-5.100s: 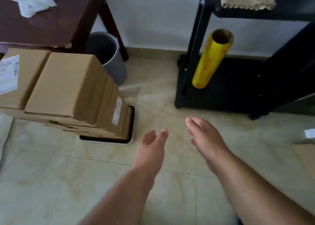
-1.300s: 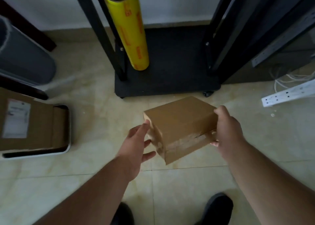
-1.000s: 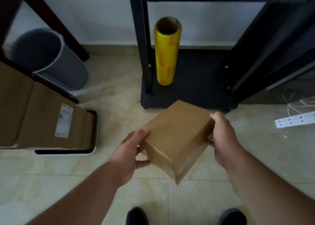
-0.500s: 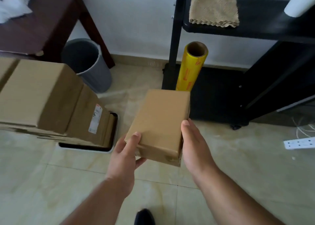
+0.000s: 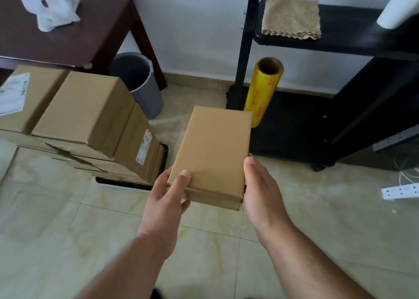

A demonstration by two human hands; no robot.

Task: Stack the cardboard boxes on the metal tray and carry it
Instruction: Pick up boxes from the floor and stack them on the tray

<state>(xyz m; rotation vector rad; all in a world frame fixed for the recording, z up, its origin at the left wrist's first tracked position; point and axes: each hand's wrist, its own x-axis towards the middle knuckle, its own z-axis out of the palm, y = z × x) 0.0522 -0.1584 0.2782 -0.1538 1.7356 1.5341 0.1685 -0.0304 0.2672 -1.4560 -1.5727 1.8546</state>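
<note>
Both my hands hold one small cardboard box (image 5: 213,155) in the air above the tiled floor (image 5: 68,242), near the middle of the view. My left hand (image 5: 166,199) grips the box's near left corner, with the thumb lying on its top face and the fingers curled under it. My right hand (image 5: 260,190) clasps the near right edge, thumb pointing up along the side; its fingers are hidden behind the box. The box is plain brown, with its long side pointing away from me.

To the left sits a stack of cardboard boxes (image 5: 90,117) on a metal tray (image 5: 127,184), which rests on the floor. Only the tray's near right rim and dark inside show under the stack. Two larger boxes lie side by side on top, the far left one bearing a white label; flatter boxes lie beneath them. The held box is just right of this stack and not touching it.

Farther left stands a dark wooden table (image 5: 74,38) with crumpled white paper (image 5: 49,6) on it. A grey bin (image 5: 140,83) stands beside the table leg. To the right, a yellow roll of film (image 5: 264,92) stands upright on the bottom board of a black shelf unit (image 5: 353,38). A tan cloth (image 5: 292,17) lies on the upper shelf. A white power strip (image 5: 400,191) lies on the floor at far right.
</note>
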